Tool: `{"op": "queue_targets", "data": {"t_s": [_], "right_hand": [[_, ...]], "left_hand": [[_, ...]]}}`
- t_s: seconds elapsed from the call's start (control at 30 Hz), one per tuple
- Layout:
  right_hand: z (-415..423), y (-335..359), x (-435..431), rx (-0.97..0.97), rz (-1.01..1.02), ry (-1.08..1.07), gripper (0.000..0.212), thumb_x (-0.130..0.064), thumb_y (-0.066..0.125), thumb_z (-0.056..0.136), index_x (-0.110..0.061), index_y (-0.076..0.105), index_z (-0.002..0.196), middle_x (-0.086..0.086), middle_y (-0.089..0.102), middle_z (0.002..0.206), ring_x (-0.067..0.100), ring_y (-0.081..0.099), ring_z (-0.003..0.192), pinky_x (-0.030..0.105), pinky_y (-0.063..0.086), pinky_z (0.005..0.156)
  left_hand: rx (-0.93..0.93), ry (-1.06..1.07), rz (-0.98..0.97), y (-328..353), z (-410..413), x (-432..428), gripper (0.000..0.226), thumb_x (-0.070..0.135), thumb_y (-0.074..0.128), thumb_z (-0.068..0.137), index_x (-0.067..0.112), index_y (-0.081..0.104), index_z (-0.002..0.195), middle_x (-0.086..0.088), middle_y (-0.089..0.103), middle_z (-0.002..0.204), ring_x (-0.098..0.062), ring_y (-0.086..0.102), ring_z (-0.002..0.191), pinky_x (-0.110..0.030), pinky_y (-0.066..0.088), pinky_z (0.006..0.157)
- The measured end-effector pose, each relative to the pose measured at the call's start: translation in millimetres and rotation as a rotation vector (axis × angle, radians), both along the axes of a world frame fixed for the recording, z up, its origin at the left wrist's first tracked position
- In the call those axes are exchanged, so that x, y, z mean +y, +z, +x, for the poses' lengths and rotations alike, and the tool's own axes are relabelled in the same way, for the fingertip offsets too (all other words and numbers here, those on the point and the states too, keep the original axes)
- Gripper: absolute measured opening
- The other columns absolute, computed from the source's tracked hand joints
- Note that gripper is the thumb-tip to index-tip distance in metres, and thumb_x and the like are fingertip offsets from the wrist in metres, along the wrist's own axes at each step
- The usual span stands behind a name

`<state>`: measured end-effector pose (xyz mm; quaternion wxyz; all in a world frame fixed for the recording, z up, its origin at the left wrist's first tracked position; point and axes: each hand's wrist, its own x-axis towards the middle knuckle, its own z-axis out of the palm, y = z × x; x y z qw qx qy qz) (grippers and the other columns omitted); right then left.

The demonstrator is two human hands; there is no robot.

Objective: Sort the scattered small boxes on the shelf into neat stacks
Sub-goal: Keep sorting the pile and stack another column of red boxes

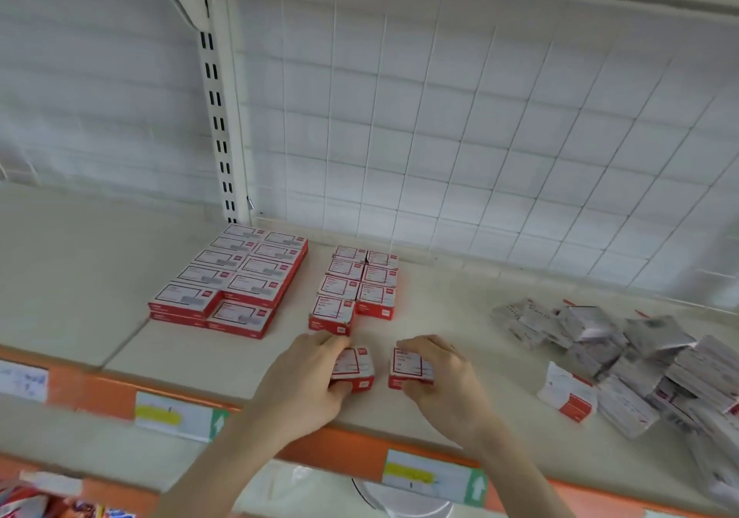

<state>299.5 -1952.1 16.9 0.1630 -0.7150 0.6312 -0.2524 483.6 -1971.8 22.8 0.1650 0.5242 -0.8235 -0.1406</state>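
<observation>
Head view: both hands sit near the shelf [460, 317] front edge.
Left hand [308, 381]: pinches a small red-white box [356, 365], thumb on the near side, fingers on the far side.
Right hand [444, 377]: pinches a second box [408, 363] just beside it.
Print: too blurred to read.

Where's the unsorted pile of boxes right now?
Head view, far right of the shelf: the jumbled pile lies right of the right hand, apart from it.

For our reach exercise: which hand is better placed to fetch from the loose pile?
Right, likely: the pile lies on the right hand's side; the left hand would have to cross over it.
</observation>
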Motion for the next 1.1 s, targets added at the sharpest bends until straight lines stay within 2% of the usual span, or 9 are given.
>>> {"op": "queue_targets", "data": {"t_s": [0.17, 0.27, 0.4, 0.57, 0.9, 0.97, 1.0, 1.03, 1.1], "right_hand": [[10, -3, 0, 0.064, -0.01, -0.061, 0.044, -0.015, 0.057, 0.077, -0.02, 0.057, 0.121, 0.0, 0.054, 0.117, 0.023, 0.045, 0.109, 0.013, 0.028, 0.085], [13, -2, 1, 0.103, -0.033, -0.12, 0.046, -0.011, 0.059, 0.079, -0.028, 0.057, 0.121, -0.003, 0.046, 0.112, 0.023, 0.041, 0.106, 0.017, 0.031, 0.089], [18, 2, -1, 0.163, 0.002, -0.12, 0.048, -0.01, 0.056, 0.085, -0.033, 0.052, 0.126, 0.001, 0.038, 0.125, 0.021, 0.037, 0.117, 0.019, 0.031, 0.093], [25, 3, -3, 0.21, -0.001, -0.112, 0.047, -0.012, 0.055, 0.087, -0.032, 0.048, 0.13, 0.002, 0.037, 0.129, 0.021, 0.038, 0.118, 0.018, 0.035, 0.093], [29, 5, -4, 0.244, -0.01, -0.123, 0.045, -0.017, 0.054, 0.089, -0.027, 0.045, 0.132, 0.0, 0.036, 0.129, 0.018, 0.039, 0.118, 0.016, 0.037, 0.091], [32, 4, -6, 0.248, -0.01, -0.129, 0.045, -0.018, 0.054, 0.089, -0.028, 0.045, 0.132, 0.001, 0.036, 0.129, 0.018, 0.04, 0.118, 0.017, 0.037, 0.092], [33, 4, -7, 0.251, -0.012, -0.13, 0.045, -0.018, 0.055, 0.089, -0.027, 0.045, 0.132, 0.002, 0.035, 0.128, 0.019, 0.04, 0.118, 0.017, 0.037, 0.092], [35, 4, -8, 0.254, -0.015, -0.129, 0.045, -0.018, 0.055, 0.089, -0.027, 0.045, 0.132, 0.003, 0.036, 0.127, 0.019, 0.041, 0.117, 0.018, 0.038, 0.092], [37, 3, -11, 0.26, -0.017, -0.123, 0.045, -0.018, 0.055, 0.089, -0.026, 0.045, 0.132, 0.004, 0.036, 0.125, 0.021, 0.044, 0.115, 0.02, 0.039, 0.092]], "left_hand": [[-0.045, -0.084, -0.047, -2, 19, -10, 0.053, 0.028, 0.05, 0.092, 0.026, 0.03, 0.142, 0.01, 0.036, 0.138, -0.01, 0.033, 0.126, -0.021, 0.031, 0.104], [-0.066, -0.082, -0.09, -2, 26, -13, 0.054, 0.026, 0.049, 0.093, 0.024, 0.029, 0.143, 0.01, 0.034, 0.139, -0.01, 0.031, 0.128, -0.02, 0.03, 0.105], [-0.047, -0.071, -0.144, -4, 32, -19, 0.051, 0.023, 0.052, 0.091, 0.023, 0.037, 0.14, 0.008, 0.036, 0.136, -0.012, 0.032, 0.128, -0.022, 0.033, 0.104], [0.012, -0.084, -0.166, -9, 34, -23, 0.049, 0.018, 0.057, 0.089, 0.019, 0.044, 0.136, 0.003, 0.041, 0.133, -0.017, 0.036, 0.125, -0.024, 0.034, 0.102], [0.071, -0.072, -0.189, -14, 37, -29, 0.047, 0.021, 0.059, 0.088, 0.02, 0.046, 0.133, 0.006, 0.04, 0.13, -0.012, 0.036, 0.123, -0.018, 0.031, 0.101], [0.034, -0.074, -0.228, -14, 38, -29, 0.05, 0.018, 0.078, 0.071, 0.017, 0.061, 0.118, 0.002, 0.053, 0.117, -0.018, 0.052, 0.11, -0.024, 0.046, 0.09], [0.029, -0.087, -0.251, -16, 38, -29, 0.054, 0.017, 0.088, 0.054, 0.015, 0.068, 0.104, 0.001, 0.059, 0.104, -0.02, 0.061, 0.096, -0.025, 0.053, 0.076], [0.023, -0.085, -0.276, -19, 39, -28, 0.057, 0.017, 0.093, 0.04, 0.015, 0.071, 0.092, 0.001, 0.062, 0.094, -0.021, 0.065, 0.084, -0.025, 0.056, 0.063], [0.008, -0.073, -0.297, -21, 36, -20, 0.056, 0.02, 0.093, 0.033, 0.016, 0.072, 0.085, 0.002, 0.064, 0.089, -0.02, 0.066, 0.078, -0.024, 0.056, 0.053]]}}
